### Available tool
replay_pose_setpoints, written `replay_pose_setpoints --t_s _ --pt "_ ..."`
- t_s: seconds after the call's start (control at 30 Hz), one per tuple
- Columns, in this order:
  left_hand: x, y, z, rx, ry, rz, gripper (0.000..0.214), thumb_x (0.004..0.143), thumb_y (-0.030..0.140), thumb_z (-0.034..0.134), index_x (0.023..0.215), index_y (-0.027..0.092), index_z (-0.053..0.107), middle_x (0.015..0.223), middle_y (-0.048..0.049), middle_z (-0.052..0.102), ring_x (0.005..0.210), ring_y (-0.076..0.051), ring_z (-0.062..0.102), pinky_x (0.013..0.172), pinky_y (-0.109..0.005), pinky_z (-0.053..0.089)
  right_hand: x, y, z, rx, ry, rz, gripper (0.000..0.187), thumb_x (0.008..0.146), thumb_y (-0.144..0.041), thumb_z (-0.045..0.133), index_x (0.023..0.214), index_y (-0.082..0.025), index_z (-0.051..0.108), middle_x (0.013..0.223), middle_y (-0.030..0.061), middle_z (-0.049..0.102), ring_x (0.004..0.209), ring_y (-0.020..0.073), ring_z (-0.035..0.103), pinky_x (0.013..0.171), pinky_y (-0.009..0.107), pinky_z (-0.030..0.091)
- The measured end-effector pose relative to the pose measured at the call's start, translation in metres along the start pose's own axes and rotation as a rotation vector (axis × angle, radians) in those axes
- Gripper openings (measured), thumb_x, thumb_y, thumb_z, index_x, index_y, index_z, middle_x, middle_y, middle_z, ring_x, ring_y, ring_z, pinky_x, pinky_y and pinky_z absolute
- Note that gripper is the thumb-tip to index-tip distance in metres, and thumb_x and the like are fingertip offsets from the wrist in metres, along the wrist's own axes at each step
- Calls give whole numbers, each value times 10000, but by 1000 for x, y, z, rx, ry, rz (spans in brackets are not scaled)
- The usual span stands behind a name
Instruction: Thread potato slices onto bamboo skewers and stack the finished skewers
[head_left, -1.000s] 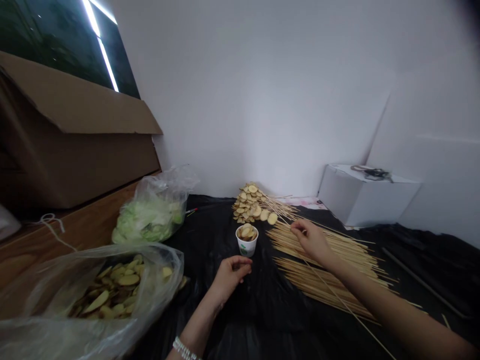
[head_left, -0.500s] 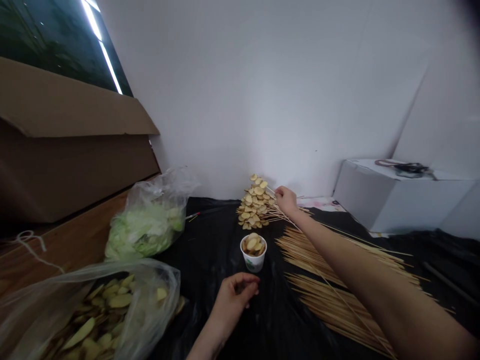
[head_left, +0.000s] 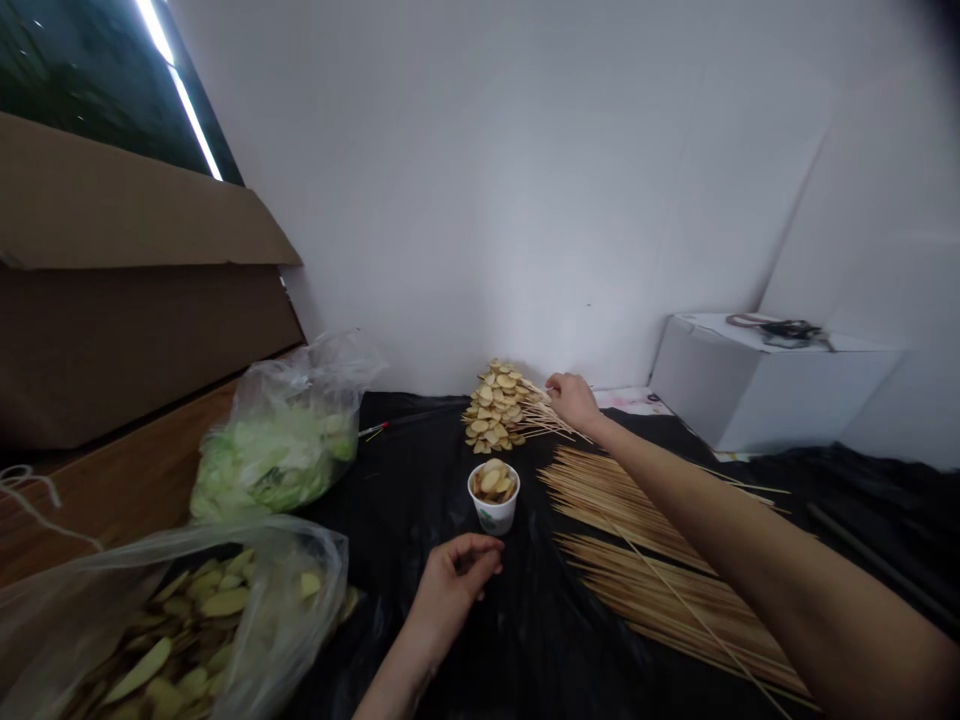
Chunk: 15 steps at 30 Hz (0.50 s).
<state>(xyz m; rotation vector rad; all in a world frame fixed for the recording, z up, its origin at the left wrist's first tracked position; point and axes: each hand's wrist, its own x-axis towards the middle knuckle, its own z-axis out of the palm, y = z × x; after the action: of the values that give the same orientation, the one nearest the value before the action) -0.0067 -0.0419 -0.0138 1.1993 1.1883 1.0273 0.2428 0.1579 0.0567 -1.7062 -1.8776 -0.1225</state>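
Observation:
My right hand [head_left: 571, 400] reaches to the back, fingers pinched at the stick end of a skewer of potato slices. It is beside the stacked potato skewers [head_left: 493, 405], whose bare sticks point right; the fingertips are small, and the pinched stick partly hidden. My left hand [head_left: 454, 582] hovers in front of a white paper cup [head_left: 496, 517], its fingers curled and the thumb close to the index finger, with nothing visible between them. Potato slices [head_left: 493, 482] fill the cup to the rim. Bare wooden skewers [head_left: 637, 510] lie in bundles under my right forearm.
An open clear bag of potato slices [head_left: 199, 600] is at the front left. Behind it stands a clear bag of pale green cut vegetable [head_left: 277, 460]. A cardboard box [head_left: 142, 340] stands left, a white box [head_left: 757, 390] right. Black plastic sheeting [head_left: 405, 480] covers the work surface.
My right hand has lowered a skewer of potato slices onto the stack; it was raised above the stack before. My left hand keeps its curled pose near the cup. The view has shifted slightly.

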Motion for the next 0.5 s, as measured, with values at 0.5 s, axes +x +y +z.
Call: replay_pose_setpoints --t_s 0.5 --pt "-15 35 -10 -1046 -111 -245 257 913 238 508 983 46 663 701 -45 599 487 -39 463 413 -130 363 -203 10 -96 -139 -358 -116 300 915 -314 477 738 -151 657 770 83 676 686 167 587 605 260 326"
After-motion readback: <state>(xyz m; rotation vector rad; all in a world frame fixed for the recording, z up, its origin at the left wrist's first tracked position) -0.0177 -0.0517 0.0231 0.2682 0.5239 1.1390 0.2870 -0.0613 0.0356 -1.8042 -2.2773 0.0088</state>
